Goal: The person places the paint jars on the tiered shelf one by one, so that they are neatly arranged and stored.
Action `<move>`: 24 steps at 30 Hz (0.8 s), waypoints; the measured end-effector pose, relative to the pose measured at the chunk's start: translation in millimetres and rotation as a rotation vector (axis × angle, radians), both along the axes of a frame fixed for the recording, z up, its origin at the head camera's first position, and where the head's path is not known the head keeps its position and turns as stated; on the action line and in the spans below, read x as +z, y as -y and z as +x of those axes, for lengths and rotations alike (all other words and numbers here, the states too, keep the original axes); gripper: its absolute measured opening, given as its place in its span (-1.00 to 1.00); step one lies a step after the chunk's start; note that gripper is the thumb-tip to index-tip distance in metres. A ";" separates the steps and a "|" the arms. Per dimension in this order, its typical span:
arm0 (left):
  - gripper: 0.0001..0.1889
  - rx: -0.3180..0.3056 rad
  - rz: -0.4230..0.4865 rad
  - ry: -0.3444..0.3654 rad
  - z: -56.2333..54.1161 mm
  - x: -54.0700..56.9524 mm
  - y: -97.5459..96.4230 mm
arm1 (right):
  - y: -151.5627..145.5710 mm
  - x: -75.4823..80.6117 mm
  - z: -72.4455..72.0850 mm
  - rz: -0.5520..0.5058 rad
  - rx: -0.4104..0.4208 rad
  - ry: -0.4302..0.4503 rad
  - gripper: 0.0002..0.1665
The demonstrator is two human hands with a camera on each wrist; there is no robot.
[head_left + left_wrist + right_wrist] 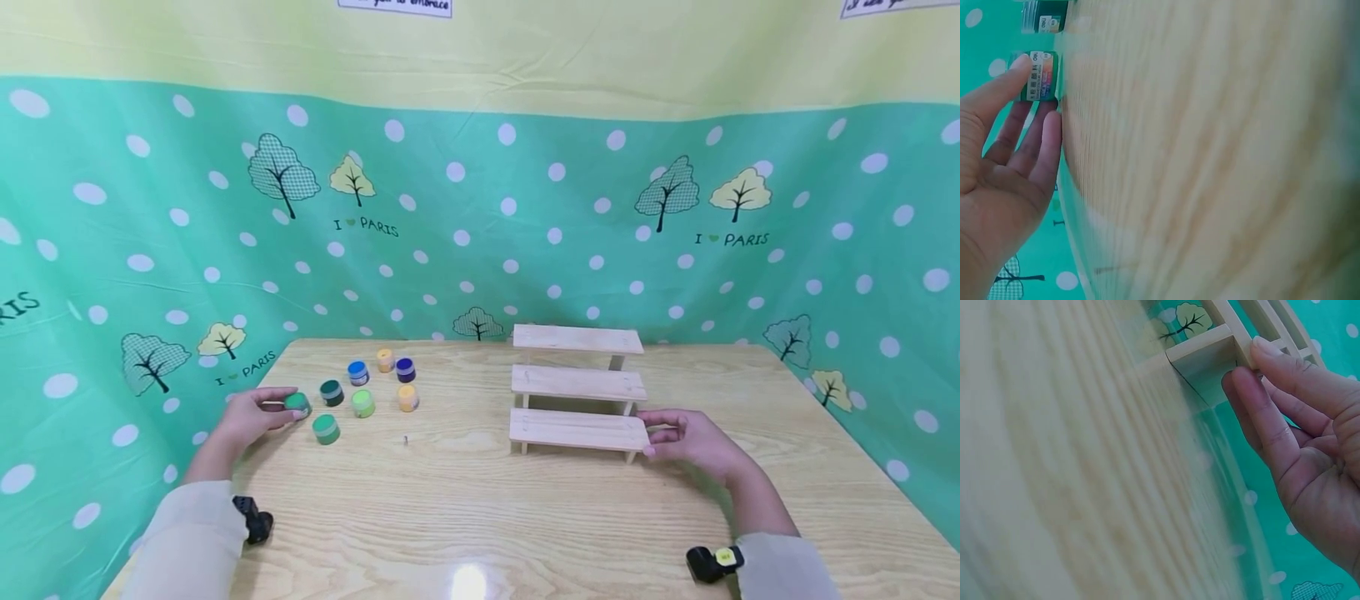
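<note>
My left hand (250,419) pinches a small green paint jar (297,406) at the left end of a loose group of jars. In the left wrist view, the thumb lies on the labelled side of that jar (1040,78), with fingers on its other side. Over on the right, my right hand (697,446) grips the right end of the lowest step of a three-tier wooden display stand (577,429). The right wrist view shows thumb and fingertips around the edge of the stand (1244,347).
Close to the held jar are a second green jar (326,429), a dark green one (332,392) and a light green one (363,404). Blue (357,372), purple (405,370) and orange jars (407,397) stand further right. A patterned curtain (480,208) hangs behind the wooden table (420,517).
</note>
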State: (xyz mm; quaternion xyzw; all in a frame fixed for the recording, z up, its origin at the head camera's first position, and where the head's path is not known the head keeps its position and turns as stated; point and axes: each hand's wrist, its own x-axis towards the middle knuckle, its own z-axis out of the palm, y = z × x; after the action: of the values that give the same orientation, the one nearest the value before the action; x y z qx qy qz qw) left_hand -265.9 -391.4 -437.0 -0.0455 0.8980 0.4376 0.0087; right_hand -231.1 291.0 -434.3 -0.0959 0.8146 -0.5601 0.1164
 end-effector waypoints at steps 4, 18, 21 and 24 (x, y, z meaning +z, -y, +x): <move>-0.25 -0.013 0.007 -0.014 4.8 6.3 0.5 | -1.5 -1.1 -0.7 -0.002 0.003 0.005 -0.19; -0.23 -0.052 0.042 -0.078 8.2 24.7 -10.1 | -3.0 -4.5 -2.3 0.033 -0.016 -0.009 -0.20; -0.24 -0.059 0.046 -0.087 8.9 28.9 -15.4 | -2.8 -3.8 -2.0 0.029 -0.016 -0.014 -0.21; -0.24 -0.073 0.044 -0.094 10.2 33.8 -21.8 | -2.3 -3.3 -2.9 0.016 -0.015 -0.023 -0.22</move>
State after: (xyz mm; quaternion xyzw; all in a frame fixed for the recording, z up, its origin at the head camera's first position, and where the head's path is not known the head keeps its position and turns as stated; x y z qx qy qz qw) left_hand -255.7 -369.6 -403.3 0.0080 0.8885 0.4585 -0.0165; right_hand -233.9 293.2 -437.6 -0.0955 0.8210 -0.5533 0.1036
